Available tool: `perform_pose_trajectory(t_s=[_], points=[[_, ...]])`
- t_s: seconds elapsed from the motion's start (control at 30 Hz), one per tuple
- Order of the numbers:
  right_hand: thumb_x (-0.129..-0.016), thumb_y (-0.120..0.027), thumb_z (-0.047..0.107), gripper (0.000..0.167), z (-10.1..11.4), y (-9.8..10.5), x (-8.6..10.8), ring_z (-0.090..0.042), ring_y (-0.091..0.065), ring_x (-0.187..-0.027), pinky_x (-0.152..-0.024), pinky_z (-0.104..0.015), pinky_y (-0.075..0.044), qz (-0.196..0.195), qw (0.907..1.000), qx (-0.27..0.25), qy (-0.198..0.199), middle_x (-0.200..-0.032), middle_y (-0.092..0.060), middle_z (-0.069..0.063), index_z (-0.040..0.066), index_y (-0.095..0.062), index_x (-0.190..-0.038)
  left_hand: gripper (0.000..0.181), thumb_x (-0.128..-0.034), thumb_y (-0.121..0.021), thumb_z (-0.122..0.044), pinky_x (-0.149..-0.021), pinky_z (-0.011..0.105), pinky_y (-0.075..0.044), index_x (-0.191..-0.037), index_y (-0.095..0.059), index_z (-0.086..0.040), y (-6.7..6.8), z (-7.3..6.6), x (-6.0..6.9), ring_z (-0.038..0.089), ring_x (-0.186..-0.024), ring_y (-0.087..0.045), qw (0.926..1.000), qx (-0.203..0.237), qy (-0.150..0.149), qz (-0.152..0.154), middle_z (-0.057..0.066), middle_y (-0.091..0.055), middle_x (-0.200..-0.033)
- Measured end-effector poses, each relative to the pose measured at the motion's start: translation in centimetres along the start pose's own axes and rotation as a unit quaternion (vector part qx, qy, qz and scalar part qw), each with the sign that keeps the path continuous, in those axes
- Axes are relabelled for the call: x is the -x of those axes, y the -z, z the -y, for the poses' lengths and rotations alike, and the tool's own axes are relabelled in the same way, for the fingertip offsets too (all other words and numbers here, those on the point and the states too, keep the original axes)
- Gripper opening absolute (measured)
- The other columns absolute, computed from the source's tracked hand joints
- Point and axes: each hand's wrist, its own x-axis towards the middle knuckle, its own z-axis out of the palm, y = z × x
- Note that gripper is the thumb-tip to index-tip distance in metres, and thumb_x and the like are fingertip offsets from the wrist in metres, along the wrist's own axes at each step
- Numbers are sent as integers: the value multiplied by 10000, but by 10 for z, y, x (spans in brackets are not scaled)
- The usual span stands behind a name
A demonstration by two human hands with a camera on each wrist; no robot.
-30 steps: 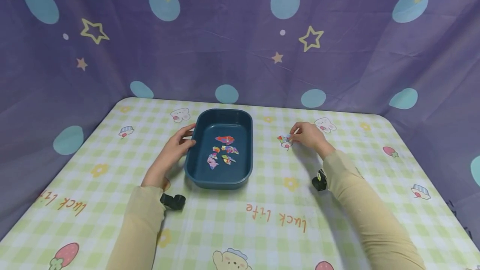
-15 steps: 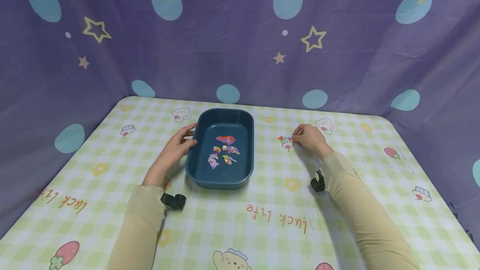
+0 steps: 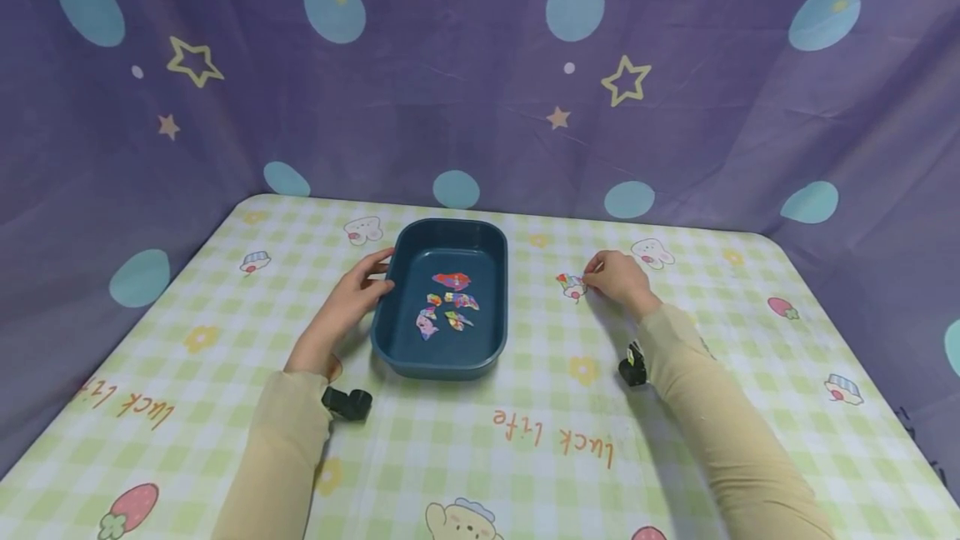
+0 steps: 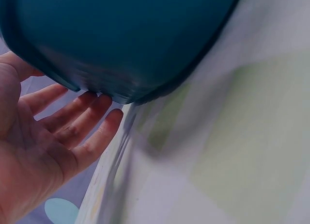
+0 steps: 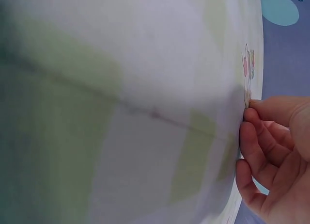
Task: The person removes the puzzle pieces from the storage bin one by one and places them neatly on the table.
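Observation:
A dark teal rectangular tub (image 3: 438, 369) stands on the table. My left hand (image 3: 347, 300) holds its left side, thumb at the rim and fingers against the outer wall; in the left wrist view the fingertips (image 4: 104, 100) touch that wall from outside. Several small colourful cut-out stickers, among them a red one (image 3: 452, 281) and a pinkish one (image 3: 426, 324), lie flat inside. To the right of the tub, my right hand (image 3: 621, 277) pinches the right edge of another colourful sticker (image 3: 570, 281) at the tablecloth, between thumb and forefinger. The curled fingers hide part of it.
A green-and-white checked tablecloth (image 3: 525, 473) with printed cupcakes, strawberries and lettering covers the table. Behind it hangs a purple curtain (image 3: 480, 115) with stars and ovals. Black wrist devices (image 3: 348, 403) sit by both cuffs.
The right forearm has shifted slightly to the left, while its fingertips stay at the sticker. The left hand, the tub and the stickers inside have not visibly moved.

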Motion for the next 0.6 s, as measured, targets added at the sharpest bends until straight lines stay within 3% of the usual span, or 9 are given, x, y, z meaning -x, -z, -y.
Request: perform_pose_trajectory(t_s=[0.33,0.6], points=[[-829,-600,278,187,7,3,2,-198,-581,-747,-582,-287,-406,-28,9997,184,139,-918,-675,-73,135,-643,-940,570,-917,-481,-208,-965,524,-375,-1442,-261,-230,0,-1,0,342,-1215,-411,9999,73,75,-18,170,-333,-1409],[-839,-590,280,202,30,6,6,-192,-580,-724,-584,-301,-426,19,9989,246,406,-911,-665,-63,145,-638,-981,571,-919,-479,-206,-968,523,-372,-1443,-255,-239,0,-1,2,345,-1228,-402,10000,32,65,-21,169,-318,-1421]])
